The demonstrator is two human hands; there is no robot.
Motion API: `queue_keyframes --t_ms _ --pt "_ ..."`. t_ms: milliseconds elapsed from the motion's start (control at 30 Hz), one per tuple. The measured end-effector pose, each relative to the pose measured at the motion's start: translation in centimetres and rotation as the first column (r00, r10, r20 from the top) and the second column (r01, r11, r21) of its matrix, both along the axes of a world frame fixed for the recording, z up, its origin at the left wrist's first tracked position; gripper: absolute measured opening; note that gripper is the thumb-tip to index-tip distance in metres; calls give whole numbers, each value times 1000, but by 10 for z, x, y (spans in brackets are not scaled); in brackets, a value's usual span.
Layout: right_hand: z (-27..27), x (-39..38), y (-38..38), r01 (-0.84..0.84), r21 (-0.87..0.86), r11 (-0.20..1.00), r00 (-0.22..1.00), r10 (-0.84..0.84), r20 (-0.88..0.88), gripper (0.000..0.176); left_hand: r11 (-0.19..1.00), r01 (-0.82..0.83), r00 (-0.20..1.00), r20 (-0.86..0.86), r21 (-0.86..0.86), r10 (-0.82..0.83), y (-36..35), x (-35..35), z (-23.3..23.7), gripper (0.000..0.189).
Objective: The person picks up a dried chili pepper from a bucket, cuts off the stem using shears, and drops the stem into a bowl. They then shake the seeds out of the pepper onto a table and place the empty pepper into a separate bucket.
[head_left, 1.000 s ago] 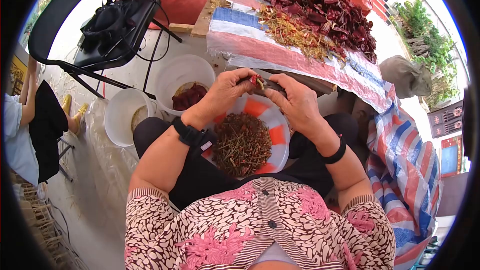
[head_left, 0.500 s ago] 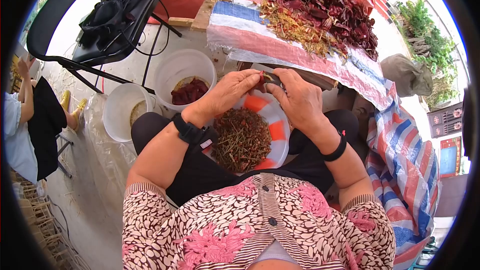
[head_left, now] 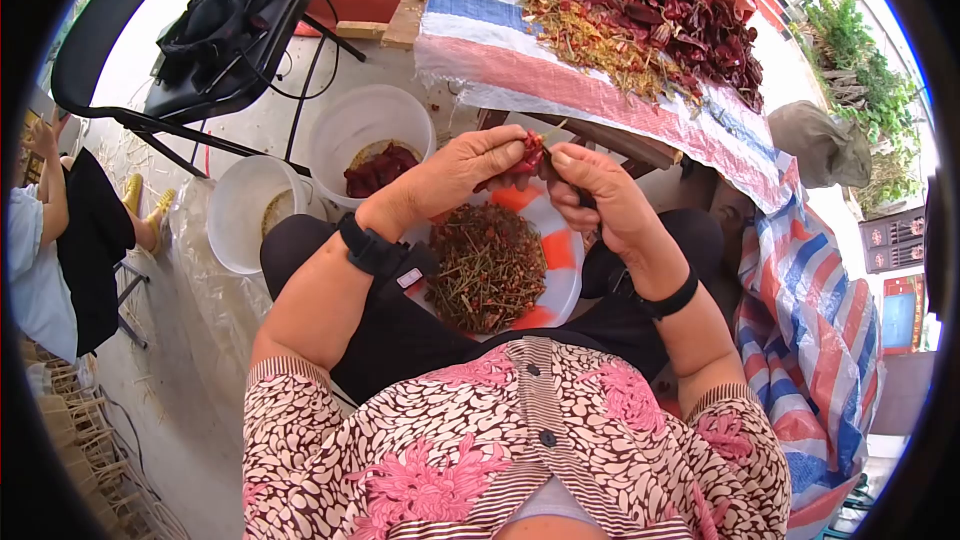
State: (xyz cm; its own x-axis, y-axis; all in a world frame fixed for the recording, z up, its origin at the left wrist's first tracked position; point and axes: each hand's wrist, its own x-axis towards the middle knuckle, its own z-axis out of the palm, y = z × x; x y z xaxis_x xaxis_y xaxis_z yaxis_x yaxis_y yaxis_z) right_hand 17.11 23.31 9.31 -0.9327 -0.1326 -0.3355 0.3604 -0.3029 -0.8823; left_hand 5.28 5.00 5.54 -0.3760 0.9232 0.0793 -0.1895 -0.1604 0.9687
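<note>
A dark red dried chili (head_left: 528,156) is pinched in my left hand (head_left: 470,172), above the bowl. Close beside it, my right hand (head_left: 605,195) has its fingers closed around a small dark tool, mostly hidden, near the chili's stem end. Below both hands a white and orange bowl (head_left: 562,255) rests between my knees, holding a heap of stems and seeds (head_left: 485,270). To the left, a white bucket (head_left: 330,135) contains dark red chili pieces (head_left: 380,172). Another white bucket (head_left: 228,230) stands beside it with some pale matter at the bottom.
A table covered with striped cloth (head_left: 480,55) bears a large pile of dried chilies (head_left: 640,0) and yellowish scraps (head_left: 600,45). A black chair (head_left: 110,30) with a bag on it stands at upper left. A person (head_left: 45,240) sits at far left; a grey sack (head_left: 820,145) is at right.
My hands have drawn slightly apart, and more of the red chili shows in my left hand. My right hand has turned and shifted a little downward.
</note>
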Motion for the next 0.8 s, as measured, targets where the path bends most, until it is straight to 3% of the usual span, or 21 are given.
queue_keyframes --t_ms 67,167,200,300,367,467,567,667,733,800 --pt "-4 3 -5 2 -233 973 1000 4 25 22 1000 -8 996 89 16 7 -1 4 5 25" --pt "-6 4 -9 55 -73 996 998 -56 -21 23 1000 8 1000 8 21 -8 -2 1 3 26" --pt "-9 4 -11 89 98 991 990 -77 -119 23 1000 18 1000 -8 16 -18 -1 0 1 26" --pt "-13 8 -12 235 473 849 938 -71 -338 24 1000 6 1000 -20 -23 -7 1 -1 -3 26" --pt "-4 20 -13 301 582 755 923 -76 -378 25 995 -57 998 30 -86 60 0 0 -5 25" --pt "-5 20 -16 373 401 836 919 -274 -285 19 996 -45 999 -18 -83 44 0 3 -5 24" --pt "-8 9 -30 448 201 871 847 -341 -407 9 999 9 1000 -2 -43 -9 4 8 -9 22" --pt "-27 -1 -25 650 547 527 655 -25 -755 4 998 9 998 68 -67 -4 2 10 -5 22" --pt "-29 -6 -26 729 515 451 524 117 -844 7 995 76 994 86 -69 -70 0 5 -6 22" --pt "-26 -2 -30 670 468 575 584 -20 -811 9 991 129 982 145 -47 -121 -1 1 -7 21"
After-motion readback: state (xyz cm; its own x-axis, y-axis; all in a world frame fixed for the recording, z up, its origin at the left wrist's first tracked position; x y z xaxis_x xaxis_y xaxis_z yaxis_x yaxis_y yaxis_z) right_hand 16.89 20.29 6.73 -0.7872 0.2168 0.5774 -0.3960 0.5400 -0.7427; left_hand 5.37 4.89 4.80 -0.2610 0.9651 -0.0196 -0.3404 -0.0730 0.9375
